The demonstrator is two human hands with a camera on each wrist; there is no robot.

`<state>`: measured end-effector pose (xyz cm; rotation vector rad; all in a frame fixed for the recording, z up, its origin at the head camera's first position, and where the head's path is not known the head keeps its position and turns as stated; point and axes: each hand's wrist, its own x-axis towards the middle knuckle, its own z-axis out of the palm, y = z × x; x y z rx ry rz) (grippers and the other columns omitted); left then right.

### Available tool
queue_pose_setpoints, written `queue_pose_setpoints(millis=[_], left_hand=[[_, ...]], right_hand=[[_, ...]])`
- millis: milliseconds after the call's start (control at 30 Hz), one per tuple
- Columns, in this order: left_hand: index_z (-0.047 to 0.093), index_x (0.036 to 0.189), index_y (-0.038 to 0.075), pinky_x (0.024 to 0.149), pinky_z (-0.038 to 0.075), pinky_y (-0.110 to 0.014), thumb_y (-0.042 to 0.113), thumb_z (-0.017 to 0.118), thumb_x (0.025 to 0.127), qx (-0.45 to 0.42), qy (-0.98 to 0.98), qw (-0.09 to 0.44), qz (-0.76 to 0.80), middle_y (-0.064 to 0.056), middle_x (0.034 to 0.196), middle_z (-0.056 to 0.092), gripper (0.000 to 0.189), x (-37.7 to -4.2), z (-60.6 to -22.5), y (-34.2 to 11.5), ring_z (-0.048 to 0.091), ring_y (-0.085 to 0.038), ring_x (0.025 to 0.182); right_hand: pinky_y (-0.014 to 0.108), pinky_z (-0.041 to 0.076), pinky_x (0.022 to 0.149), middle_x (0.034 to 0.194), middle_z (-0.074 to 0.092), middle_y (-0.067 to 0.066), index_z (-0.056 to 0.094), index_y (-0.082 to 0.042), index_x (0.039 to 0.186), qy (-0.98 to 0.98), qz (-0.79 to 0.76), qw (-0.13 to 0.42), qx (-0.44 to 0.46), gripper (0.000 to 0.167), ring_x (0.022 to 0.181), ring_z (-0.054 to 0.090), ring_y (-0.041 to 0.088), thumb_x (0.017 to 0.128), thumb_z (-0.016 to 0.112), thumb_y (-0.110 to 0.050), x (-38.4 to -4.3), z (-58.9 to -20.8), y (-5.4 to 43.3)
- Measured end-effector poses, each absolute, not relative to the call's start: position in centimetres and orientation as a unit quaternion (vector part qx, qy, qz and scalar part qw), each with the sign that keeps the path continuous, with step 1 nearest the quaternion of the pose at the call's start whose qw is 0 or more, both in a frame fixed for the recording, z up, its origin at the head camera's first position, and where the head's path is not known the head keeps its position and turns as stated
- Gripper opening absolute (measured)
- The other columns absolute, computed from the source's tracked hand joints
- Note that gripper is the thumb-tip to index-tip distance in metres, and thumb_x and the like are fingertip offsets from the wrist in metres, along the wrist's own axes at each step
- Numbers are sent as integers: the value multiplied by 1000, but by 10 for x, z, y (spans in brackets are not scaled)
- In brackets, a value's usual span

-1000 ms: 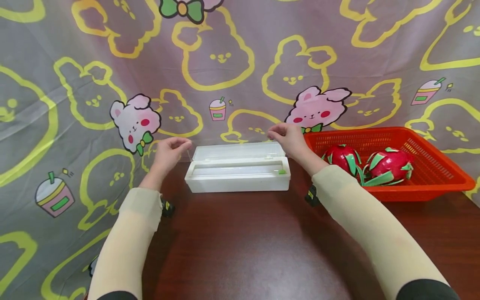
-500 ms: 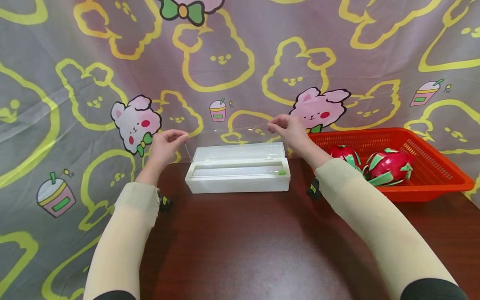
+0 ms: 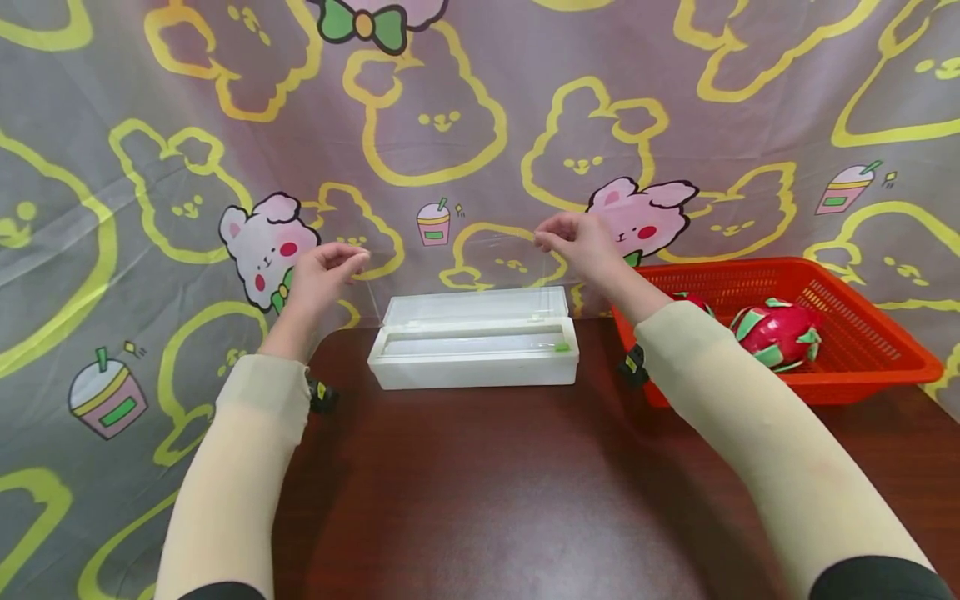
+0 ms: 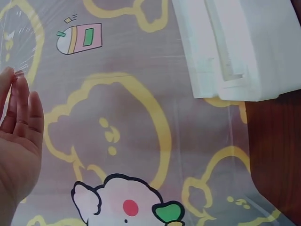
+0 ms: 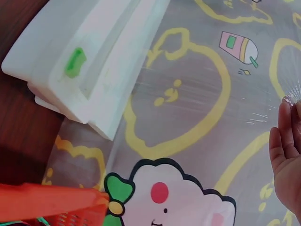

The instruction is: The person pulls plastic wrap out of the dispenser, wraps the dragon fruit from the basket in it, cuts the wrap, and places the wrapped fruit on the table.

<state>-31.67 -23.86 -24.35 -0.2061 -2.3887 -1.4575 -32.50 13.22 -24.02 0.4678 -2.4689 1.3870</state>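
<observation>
A white cling film dispenser (image 3: 476, 372) stands at the back of the table, its translucent lid (image 3: 476, 307) tipped back. Near its right end sits a green cutter slide (image 3: 562, 347). Clear cling film (image 5: 256, 106) stretches up from the dispenser to both hands, wrinkling near the fingertips in the wrist views. My left hand (image 3: 315, 279) pinches one corner between thumb and fingers, up and to the left of the box. At the other corner, my right hand (image 3: 588, 244) pinches the film above the box's right end. The film's lower part is hard to make out.
A red plastic basket (image 3: 862, 385) stands at the right beside my right forearm, holding red dragon fruits (image 3: 780, 332). A patterned cloth (image 3: 465, 100) hangs right behind the dispenser. The brown tabletop (image 3: 480, 483) extends toward me.
Both hands have risen, and the left has drifted slightly left, drawing more film up out of the dispenser. The box has stayed in place. My right arm now covers more of one dragon fruit.
</observation>
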Motion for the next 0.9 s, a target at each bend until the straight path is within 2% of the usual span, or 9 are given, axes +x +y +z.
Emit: queue_pose_setpoints(millis=[133, 333, 533, 667, 767, 900], left_hand=[[72, 103, 4, 69, 51, -19, 29, 73, 87, -95, -836, 193, -505, 2, 85, 67, 30, -319, -237, -239, 60, -10, 76], [71, 105, 7, 72, 49, -18, 33, 71, 88, -87, -836, 184, -509, -6, 97, 66, 31, -317, -227, -237, 58, -14, 85], [73, 102, 9, 70, 45, -18, 30, 72, 88, -91, -834, 211, -502, 8, 90, 64, 26, -317, -219, -235, 54, -11, 85], [74, 100, 6, 70, 42, -19, 25, 72, 89, -103, -825, 246, -499, 11, 84, 64, 22, -318, -215, -235, 54, -9, 84], [74, 100, 3, 72, 46, -17, 22, 72, 89, -112, -811, 253, -515, 11, 83, 66, 22, -319, -211, -234, 58, -8, 81], [73, 99, 3, 78, 51, -20, 17, 73, 88, -122, -786, 237, -558, 3, 85, 71, 18, -318, -205, -231, 65, -9, 82]], right_hand=[[25, 47, 74, 96, 69, 17, 71, -1, 104, -847, 474, 157, 181, 18, 86, 62, 22, 93, 66, -15, -325, -235, 133], [25, 48, 71, 96, 69, 17, 70, 0, 104, -851, 464, 163, 184, 19, 87, 63, 25, 93, 67, -15, -326, -225, 134], [24, 51, 74, 97, 70, 14, 70, -1, 104, -854, 455, 164, 191, 19, 86, 64, 19, 93, 67, -16, -326, -215, 134], [26, 51, 79, 96, 70, 16, 71, 1, 104, -852, 449, 176, 205, 20, 84, 64, 18, 92, 68, -15, -326, -208, 134], [26, 51, 79, 95, 70, 15, 70, 2, 104, -852, 446, 181, 207, 20, 83, 64, 18, 92, 68, -13, -325, -202, 134], [24, 50, 77, 95, 71, 15, 70, 2, 104, -855, 440, 184, 205, 20, 82, 64, 17, 92, 67, -13, -324, -195, 136]])
